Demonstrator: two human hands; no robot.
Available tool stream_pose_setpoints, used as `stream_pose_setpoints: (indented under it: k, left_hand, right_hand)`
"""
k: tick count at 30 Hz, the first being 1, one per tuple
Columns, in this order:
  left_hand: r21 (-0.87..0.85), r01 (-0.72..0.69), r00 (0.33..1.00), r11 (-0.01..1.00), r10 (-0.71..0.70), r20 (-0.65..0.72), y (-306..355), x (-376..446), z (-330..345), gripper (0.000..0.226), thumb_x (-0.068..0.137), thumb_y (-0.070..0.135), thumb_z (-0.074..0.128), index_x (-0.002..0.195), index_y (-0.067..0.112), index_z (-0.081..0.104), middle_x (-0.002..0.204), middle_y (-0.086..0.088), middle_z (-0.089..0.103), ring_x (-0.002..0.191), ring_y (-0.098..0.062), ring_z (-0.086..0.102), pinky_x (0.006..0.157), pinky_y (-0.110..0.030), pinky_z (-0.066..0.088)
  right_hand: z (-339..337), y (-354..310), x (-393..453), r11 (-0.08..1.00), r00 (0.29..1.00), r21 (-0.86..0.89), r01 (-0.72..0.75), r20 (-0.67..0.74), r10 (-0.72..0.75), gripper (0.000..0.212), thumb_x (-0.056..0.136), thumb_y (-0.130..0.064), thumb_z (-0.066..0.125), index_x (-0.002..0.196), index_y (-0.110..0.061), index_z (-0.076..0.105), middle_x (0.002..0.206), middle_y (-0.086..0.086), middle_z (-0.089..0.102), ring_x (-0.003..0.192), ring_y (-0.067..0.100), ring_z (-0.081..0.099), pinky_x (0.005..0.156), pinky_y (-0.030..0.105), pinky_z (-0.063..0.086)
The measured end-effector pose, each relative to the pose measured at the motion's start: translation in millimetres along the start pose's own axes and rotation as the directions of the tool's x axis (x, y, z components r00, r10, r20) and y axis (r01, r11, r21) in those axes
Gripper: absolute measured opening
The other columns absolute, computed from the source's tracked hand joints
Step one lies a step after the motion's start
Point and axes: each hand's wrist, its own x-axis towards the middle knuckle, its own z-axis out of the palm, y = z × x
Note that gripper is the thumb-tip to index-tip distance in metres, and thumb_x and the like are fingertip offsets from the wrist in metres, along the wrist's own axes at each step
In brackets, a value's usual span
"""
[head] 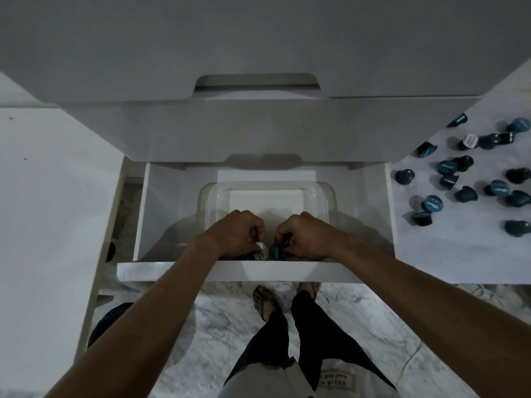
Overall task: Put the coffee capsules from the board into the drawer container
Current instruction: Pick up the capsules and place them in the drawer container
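The left hand, fingers curled, pinches a pale-lidded capsule low in the clear container in the open drawer. Beside it, the right hand curls round a teal capsule. More may lie beneath; the near wall hides them. Capsules look light, stiff and smooth, best pinched at the rim. Many remain on the board, like one loose capsule.

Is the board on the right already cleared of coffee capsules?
No: many dark teal coffee capsules lie scattered on the white board to the right of the open drawer.
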Motion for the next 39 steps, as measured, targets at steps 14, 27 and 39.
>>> stream_pose_setpoints:
  k: [14,27,39]
  left_hand:
    - [-0.173,-0.125,0.93,0.977,0.055,-0.363,43,-6,-27,0.038,0.073,0.033,0.083,0.105,0.02,0.067,0.093,0.005,0.068,0.082,-0.009,0.065,0.073,-0.016,0.051]
    - [-0.25,-0.336,0.771,0.908,0.113,-0.627,230,5,9,0.025,0.077,0.027,0.08,0.099,0.023,0.067,0.089,0.012,0.069,0.079,-0.001,0.065,0.066,-0.007,0.047]
    - [-0.377,-0.055,0.746,0.924,-0.213,-0.631,350,104,156,0.025,0.081,0.023,0.075,0.102,0.015,0.064,0.088,-0.002,0.067,0.074,-0.014,0.065,0.075,-0.031,0.057]
  right_hand:
    - [-35,-12,-57,0.902,0.842,0.423,0.081,-0.513,0.165,0.047,0.076,-0.023,0.082,0.118,-0.016,0.064,0.104,-0.002,0.066,0.083,0.009,0.066,0.073,0.008,0.05]
    - [-100,78,-215,0.853,0.625,0.476,0.214,-0.738,0.255,0.042,0.078,-0.028,0.08,0.117,-0.022,0.065,0.1,-0.009,0.071,0.086,0.003,0.068,0.075,0.019,0.056]
    - [-123,256,-283,0.914,0.639,0.405,-0.016,-0.699,0.321,0.027,0.084,-0.016,0.073,0.111,-0.016,0.068,0.092,-0.002,0.067,0.073,0.006,0.064,0.068,0.012,0.052]
